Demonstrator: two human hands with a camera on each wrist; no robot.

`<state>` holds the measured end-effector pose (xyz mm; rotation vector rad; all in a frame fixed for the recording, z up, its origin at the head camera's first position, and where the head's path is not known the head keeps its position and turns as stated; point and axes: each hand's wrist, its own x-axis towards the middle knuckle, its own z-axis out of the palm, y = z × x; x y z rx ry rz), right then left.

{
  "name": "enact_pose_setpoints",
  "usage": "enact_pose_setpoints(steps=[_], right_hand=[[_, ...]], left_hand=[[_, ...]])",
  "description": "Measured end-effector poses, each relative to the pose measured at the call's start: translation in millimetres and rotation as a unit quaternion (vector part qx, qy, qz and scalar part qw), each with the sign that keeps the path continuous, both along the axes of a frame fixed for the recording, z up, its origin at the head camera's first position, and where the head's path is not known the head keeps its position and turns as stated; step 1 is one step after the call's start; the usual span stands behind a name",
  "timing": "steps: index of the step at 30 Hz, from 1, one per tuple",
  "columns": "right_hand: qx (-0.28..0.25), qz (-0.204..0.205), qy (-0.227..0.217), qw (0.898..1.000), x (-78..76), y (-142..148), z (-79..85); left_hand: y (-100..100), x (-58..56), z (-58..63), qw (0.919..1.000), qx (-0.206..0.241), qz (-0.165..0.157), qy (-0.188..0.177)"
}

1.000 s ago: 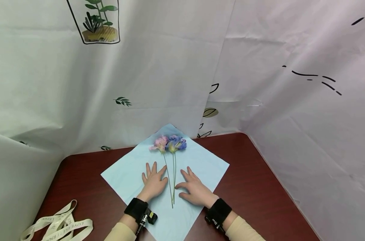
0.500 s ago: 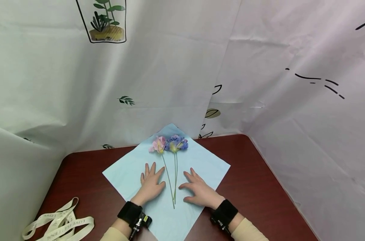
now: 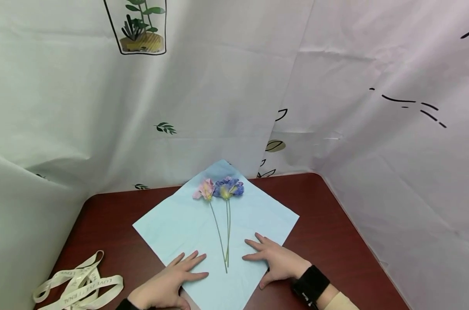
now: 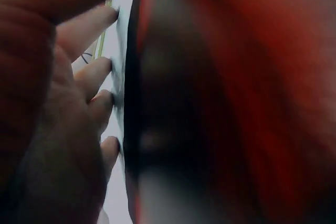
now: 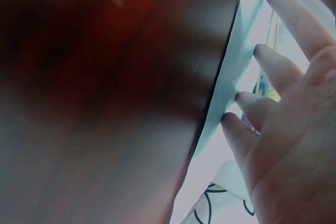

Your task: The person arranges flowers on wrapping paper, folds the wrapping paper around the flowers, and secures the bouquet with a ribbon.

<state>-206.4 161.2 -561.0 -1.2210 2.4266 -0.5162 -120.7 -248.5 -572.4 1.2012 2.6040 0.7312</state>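
A light blue sheet of wrapping paper [image 3: 168, 228] lies cornerwise on the table. On it rest a pink flower [image 3: 205, 189] and a blue-purple flower [image 3: 228, 188], their thin green stems [image 3: 220, 232] crossing near the lower ends. My left hand [image 3: 172, 277] spreads its fingers over the lower left edge of the paper, thumb off toward the table. On the lower right edge, my right hand [image 3: 278, 258] lies with fingers apart, its thumb by the border. Both wrist views show fingertips [image 4: 111, 65] [image 5: 257, 51] touching the paper; neither hand grips anything.
A cream printed ribbon [image 3: 83, 284] lies in loose loops at the table's left front. The dark red table [image 3: 323, 232] meets a pale patterned cloth [image 3: 211, 94] hanging behind and on both sides.
Both hands have drawn back from beside the stems toward the paper's lower edges, the left toward the near left, the right outward. Flowers and paper stay practically in place; the head view shifts slightly.
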Motion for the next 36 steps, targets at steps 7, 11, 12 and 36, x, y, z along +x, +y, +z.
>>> enact_pose_setpoints(steps=[7, 11, 12, 36], right_hand=[[-0.009, 0.015, -0.019, 1.000, 12.7, 9, -0.5], [-0.021, 0.019, -0.015, 0.999, 19.9, 12, 2.1], [-0.025, 0.023, -0.011, 0.999, 21.4, 12, 2.4], [-0.128, -0.011, -0.026, 0.991, 38.6, 29, -6.2]], left_hand=[[-3, 9.6, -1.6, 0.9996, 0.021, -0.013, 0.016], [-6, 11.2, -2.8, 0.9991, 0.031, -0.022, 0.019], [-7, 11.6, -3.4, 0.9989, 0.034, -0.024, 0.020], [-4, 27.7, -0.6, 0.9614, 0.256, 0.010, -0.100]])
